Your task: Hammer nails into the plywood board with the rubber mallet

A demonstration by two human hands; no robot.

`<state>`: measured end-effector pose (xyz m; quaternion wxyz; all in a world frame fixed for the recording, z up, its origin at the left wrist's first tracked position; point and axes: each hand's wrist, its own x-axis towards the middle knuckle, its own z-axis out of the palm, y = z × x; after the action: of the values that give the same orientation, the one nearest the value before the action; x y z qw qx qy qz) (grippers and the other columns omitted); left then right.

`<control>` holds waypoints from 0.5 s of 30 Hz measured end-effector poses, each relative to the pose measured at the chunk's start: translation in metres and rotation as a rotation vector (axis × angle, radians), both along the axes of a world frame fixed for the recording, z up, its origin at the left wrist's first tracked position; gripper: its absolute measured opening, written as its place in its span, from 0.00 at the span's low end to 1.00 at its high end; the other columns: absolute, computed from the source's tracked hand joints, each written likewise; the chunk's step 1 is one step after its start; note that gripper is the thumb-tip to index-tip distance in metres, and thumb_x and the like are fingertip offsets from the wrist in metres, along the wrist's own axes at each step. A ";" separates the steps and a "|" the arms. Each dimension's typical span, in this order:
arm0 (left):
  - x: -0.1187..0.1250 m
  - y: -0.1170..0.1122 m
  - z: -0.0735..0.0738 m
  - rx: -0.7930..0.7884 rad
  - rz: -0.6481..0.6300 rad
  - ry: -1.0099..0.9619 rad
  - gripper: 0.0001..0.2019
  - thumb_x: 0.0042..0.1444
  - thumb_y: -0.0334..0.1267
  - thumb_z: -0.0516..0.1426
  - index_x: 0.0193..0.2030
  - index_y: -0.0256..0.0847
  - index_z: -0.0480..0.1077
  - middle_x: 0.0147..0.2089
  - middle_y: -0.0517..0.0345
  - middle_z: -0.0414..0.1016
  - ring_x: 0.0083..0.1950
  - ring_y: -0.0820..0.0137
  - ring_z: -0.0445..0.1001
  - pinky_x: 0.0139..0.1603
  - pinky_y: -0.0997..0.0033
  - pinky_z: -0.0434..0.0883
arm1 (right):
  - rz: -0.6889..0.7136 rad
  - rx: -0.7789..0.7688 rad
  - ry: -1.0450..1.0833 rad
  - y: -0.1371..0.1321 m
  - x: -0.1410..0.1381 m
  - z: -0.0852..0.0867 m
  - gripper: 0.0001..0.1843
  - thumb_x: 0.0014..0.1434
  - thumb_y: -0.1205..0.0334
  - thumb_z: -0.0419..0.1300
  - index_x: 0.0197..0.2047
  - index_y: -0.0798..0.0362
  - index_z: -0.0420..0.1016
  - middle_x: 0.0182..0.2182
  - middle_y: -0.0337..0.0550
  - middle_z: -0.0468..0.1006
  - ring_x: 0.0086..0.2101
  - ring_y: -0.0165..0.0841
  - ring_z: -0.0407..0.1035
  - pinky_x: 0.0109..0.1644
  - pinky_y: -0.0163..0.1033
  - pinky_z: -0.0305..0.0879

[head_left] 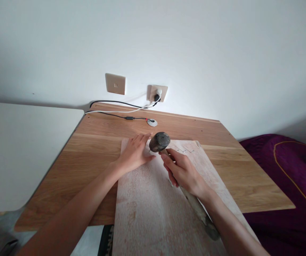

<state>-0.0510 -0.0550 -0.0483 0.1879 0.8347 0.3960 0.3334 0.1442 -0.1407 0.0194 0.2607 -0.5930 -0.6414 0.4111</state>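
Observation:
My right hand (183,170) is closed around the wooden handle of a hammer (160,141), gripping it close to the dark, blocky head. The handle runs back under my forearm. Below the head's left side, a thin nail (149,151) shows in part, between the hammer and my left hand (135,151). That hand lies on a pale wooden board (147,202), fingers stretched out and thumb apart, holding nothing visible. Several small nails (185,151) stand in the board beyond my right hand. Whether the hammer touches the nail, I cannot tell.
Under the board is a brown wooden table (89,170). Black and white cables (129,111) run along its back to a wall socket (158,93), near a round cable grommet (152,122). A white tabletop (22,153) adjoins at left; purple fabric (288,170) lies at right.

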 end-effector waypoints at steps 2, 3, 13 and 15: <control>0.000 0.000 0.002 -0.010 -0.001 0.012 0.38 0.56 0.38 0.72 0.71 0.45 0.63 0.69 0.43 0.74 0.71 0.47 0.72 0.69 0.43 0.70 | 0.011 0.009 -0.028 0.000 0.000 -0.001 0.16 0.75 0.48 0.51 0.36 0.47 0.64 0.16 0.26 0.65 0.12 0.27 0.65 0.15 0.29 0.56; -0.001 0.000 0.002 -0.015 0.001 0.017 0.38 0.56 0.37 0.72 0.71 0.44 0.64 0.69 0.43 0.75 0.71 0.47 0.73 0.69 0.42 0.71 | 0.015 0.010 -0.043 0.000 -0.001 -0.001 0.16 0.75 0.49 0.51 0.36 0.46 0.64 0.16 0.26 0.65 0.12 0.27 0.65 0.16 0.29 0.56; 0.002 0.001 0.008 -0.070 -0.014 -0.122 0.29 0.56 0.22 0.67 0.63 0.43 0.73 0.53 0.52 0.86 0.55 0.57 0.84 0.59 0.53 0.77 | -0.036 0.042 0.000 -0.001 0.000 -0.008 0.17 0.75 0.48 0.52 0.36 0.47 0.64 0.18 0.26 0.64 0.12 0.26 0.65 0.16 0.30 0.55; 0.003 0.000 0.011 -0.079 -0.015 -0.122 0.27 0.56 0.21 0.67 0.61 0.44 0.76 0.45 0.57 0.87 0.47 0.60 0.86 0.55 0.58 0.78 | -0.049 0.042 0.031 -0.001 0.001 -0.007 0.17 0.75 0.46 0.52 0.36 0.47 0.64 0.19 0.26 0.64 0.12 0.26 0.65 0.15 0.30 0.53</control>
<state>-0.0484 -0.0548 -0.0376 0.2469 0.8079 0.3901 0.3664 0.1452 -0.1414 0.0119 0.2931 -0.5966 -0.6308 0.4003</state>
